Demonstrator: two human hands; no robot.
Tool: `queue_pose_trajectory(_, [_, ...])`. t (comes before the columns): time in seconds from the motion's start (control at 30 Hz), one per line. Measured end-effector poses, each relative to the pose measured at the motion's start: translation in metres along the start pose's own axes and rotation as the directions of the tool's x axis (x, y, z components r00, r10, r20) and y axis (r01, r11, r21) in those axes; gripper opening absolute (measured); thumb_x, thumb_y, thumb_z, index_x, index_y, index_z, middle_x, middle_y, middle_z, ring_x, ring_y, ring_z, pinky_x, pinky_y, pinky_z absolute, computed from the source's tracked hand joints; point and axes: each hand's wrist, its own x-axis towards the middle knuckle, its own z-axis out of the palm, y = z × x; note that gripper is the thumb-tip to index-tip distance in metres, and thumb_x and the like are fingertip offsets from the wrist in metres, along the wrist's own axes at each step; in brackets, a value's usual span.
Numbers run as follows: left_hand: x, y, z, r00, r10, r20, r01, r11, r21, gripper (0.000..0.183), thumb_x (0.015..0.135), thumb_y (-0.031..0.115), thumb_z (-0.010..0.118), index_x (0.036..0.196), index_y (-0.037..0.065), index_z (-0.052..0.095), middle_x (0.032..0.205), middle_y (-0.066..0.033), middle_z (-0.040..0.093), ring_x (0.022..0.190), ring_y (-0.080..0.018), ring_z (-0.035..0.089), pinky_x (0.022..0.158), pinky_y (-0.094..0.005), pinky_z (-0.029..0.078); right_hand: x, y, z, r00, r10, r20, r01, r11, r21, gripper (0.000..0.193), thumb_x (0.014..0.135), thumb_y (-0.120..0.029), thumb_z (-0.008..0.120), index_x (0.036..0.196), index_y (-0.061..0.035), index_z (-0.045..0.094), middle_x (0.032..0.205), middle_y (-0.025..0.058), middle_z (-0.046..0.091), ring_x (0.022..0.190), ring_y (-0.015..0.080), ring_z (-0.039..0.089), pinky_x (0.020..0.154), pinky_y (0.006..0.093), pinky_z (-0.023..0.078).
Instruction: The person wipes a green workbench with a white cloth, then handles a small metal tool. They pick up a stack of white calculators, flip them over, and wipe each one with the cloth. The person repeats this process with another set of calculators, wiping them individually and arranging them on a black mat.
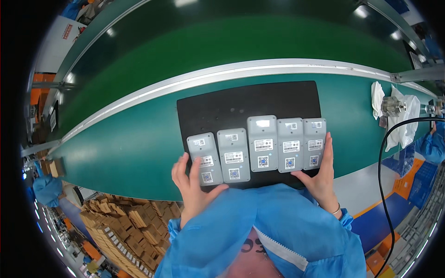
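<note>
We had five grey units laid in a row on a black mat, labelled faces up, on the green bench. The middle unit sat highest in the row; it and the two to its right lay close side by side, while the two at left leaned slightly, with narrow gaps at their tops.

Our left hand was at the leftmost unit, fingers spread and unclenched, the thumb just by its bottom edge and a fingertip at its label. Our right hand was spread too, its index finger up along the side of the rightmost unit and its thumb at the bottom of the fourth unit. We could not tell how hard either hand pressed.

Beyond the bench ran a pale rail. To our right lay a white bag, near a black cable; below left stood many brown cartons.
</note>
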Motion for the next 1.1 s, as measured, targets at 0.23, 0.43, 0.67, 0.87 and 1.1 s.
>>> queue_pose_trajectory(0.23, [0.034,0.006,-0.001,0.971,0.181,0.153,-0.184,0.983,0.005,0.071,0.063,0.034,0.093,0.129,0.021,0.069,0.155,-0.0208,0.038,0.146,-0.0443,0.034,0.117,-0.0635,0.027,0.014,0.030,-0.018,0.988,-0.089,0.122,0.071,0.986,0.151,0.128,0.064,-0.023,0.096,0.159,0.0046,0.014,0.163,0.0302,0.024,0.148,0.0497,0.029,0.119,0.0519,0.032])
queue_pose_trajectory(0.43, [0.045,0.007,-0.008,0.941,0.258,0.217,-0.272,0.962,0.037,0.070,0.057,0.033,0.094,0.123,0.021,0.073,0.155,-0.0164,0.042,0.146,-0.0414,0.037,0.118,-0.0644,0.026,0.039,0.040,-0.028,0.966,-0.223,0.126,0.232,0.971,-0.060,0.126,0.061,-0.046,0.094,0.155,0.0055,0.027,0.159,0.0286,0.032,0.146,0.0506,0.032,0.117,0.0585,0.030])
queue_pose_trajectory(0.67, [0.052,-0.002,-0.004,0.947,0.235,0.218,-0.259,0.962,0.089,0.073,0.056,0.041,0.093,0.124,0.023,0.073,0.151,-0.0104,0.050,0.145,-0.0372,0.039,0.118,-0.0634,0.026,0.036,0.025,-0.010,0.975,-0.216,0.056,0.219,0.973,-0.075,0.109,0.065,-0.048,0.092,0.144,0.0071,0.040,0.151,0.0334,0.039,0.140,0.0499,0.040,0.112,0.0584,0.034])
queue_pose_trajectory(0.87, [0.070,0.042,-0.004,0.854,0.473,0.215,-0.516,0.823,0.238,0.064,0.070,0.054,0.084,0.125,0.024,0.072,0.145,-0.0081,0.056,0.138,-0.0342,0.047,0.119,-0.0601,0.027,0.038,0.029,-0.008,0.979,-0.196,0.055,0.199,0.979,-0.050,0.117,0.064,-0.050,0.092,0.148,0.0059,0.035,0.149,0.0331,0.040,0.138,0.0497,0.041,0.111,0.0581,0.033])
queue_pose_trajectory(1.1, [0.091,0.053,0.018,0.834,0.440,0.334,-0.494,0.864,0.095,0.064,0.077,0.051,0.079,0.136,0.028,0.065,0.151,-0.0019,0.052,0.140,-0.0222,0.046,0.117,-0.0517,0.033,0.036,0.031,-0.007,0.975,-0.215,0.061,0.220,0.971,-0.091,0.126,0.061,-0.049,0.094,0.152,0.0062,0.027,0.150,0.0320,0.038,0.139,0.0492,0.039,0.112,0.0580,0.031])
